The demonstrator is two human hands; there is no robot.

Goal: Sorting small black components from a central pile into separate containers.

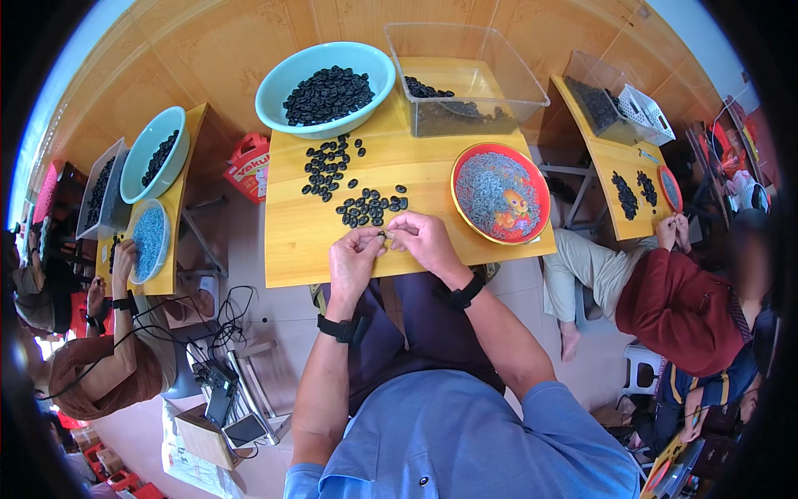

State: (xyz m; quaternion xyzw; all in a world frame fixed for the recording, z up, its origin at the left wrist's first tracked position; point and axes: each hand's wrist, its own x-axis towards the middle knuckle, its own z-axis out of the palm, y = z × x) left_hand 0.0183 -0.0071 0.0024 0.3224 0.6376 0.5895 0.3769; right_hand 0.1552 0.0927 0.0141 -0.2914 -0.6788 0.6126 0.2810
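Over the near edge of the wooden table, my left hand (pixel 354 259) pinches a small black oval plastic piece (pixel 382 235) between thumb and fingertips. My right hand (pixel 426 241) meets it there, its thumb and forefinger closed at the same piece; whether they also hold something tiny is too small to tell. Just beyond the fingers lies a loose cluster of black oval pieces (pixel 366 207), with a second cluster (pixel 326 169) farther up to the left. To the right of my hands stands a round red tray (pixel 543 200) with a yellow rim, full of small grey-blue bits.
A light-blue basin (pixel 268 93) heaped with black pieces stands at the table's far left. Beside it is a clear plastic bin (pixel 461 123) with more. People work at side tables on the left (pixel 189 150) and right (pixel 611 179). Black cables (pixel 237 312) hang at lower left.
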